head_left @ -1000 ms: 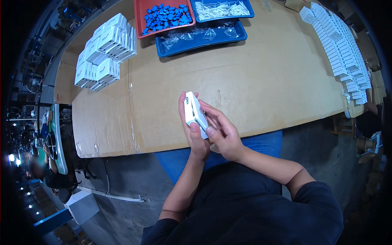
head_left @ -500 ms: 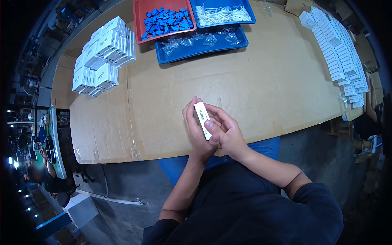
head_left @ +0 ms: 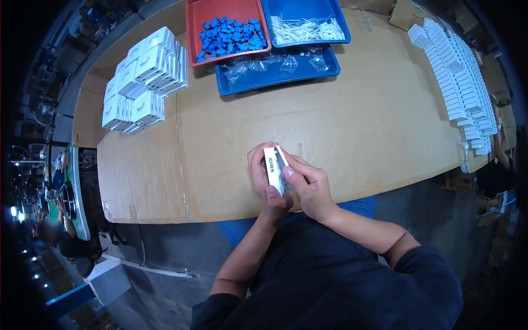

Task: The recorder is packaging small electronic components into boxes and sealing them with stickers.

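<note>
A small white box (head_left: pixel 271 170) with dark lettering is held between my two hands above the near part of the cardboard-covered table. My left hand (head_left: pixel 260 180) wraps its left side, with the thumb at the near end. On the right side my right hand (head_left: pixel 314 193) grips the box, thumb pressed on its edge. A dark gap runs along the box's right side, where a white panel stands apart from it. What lies inside the gap cannot be made out.
White boxes (head_left: pixel 148 66) are stacked at the far left. A red tray (head_left: pixel 193 33) of blue parts, a blue tray (head_left: pixel 344 27) of white sticks and a lower blue tray (head_left: pixel 264 85) with clear plastic bags stand at the back. Rows of small white boxes (head_left: pixel 459 82) line the right.
The box has turned slightly in my hands and a dark gap now shows along its right side. My right thumb has moved to that edge. The view has shifted slightly.
</note>
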### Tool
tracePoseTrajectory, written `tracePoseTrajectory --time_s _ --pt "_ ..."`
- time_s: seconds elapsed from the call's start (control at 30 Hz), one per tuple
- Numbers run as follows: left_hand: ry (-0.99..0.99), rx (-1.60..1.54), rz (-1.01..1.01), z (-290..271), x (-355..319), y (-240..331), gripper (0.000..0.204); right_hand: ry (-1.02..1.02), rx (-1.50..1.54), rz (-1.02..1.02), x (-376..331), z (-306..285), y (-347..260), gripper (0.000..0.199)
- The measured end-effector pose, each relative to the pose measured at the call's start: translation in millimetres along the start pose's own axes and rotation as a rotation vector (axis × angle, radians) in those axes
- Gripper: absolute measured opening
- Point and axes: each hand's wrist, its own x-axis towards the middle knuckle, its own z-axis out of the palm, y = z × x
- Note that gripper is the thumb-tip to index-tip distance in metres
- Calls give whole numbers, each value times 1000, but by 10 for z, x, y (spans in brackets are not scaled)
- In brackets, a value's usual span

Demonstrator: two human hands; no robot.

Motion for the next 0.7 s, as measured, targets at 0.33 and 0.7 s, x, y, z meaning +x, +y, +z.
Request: tracePoseTrajectory --time_s 0.33,0.7 --pt "-71 -149 -187 123 167 -112 116 -128 -411 12 349 -363 -218 57" --pt "-195 -663 -1038 116 339 199 70 -474 -1037 -635 657 -698 -264 88"
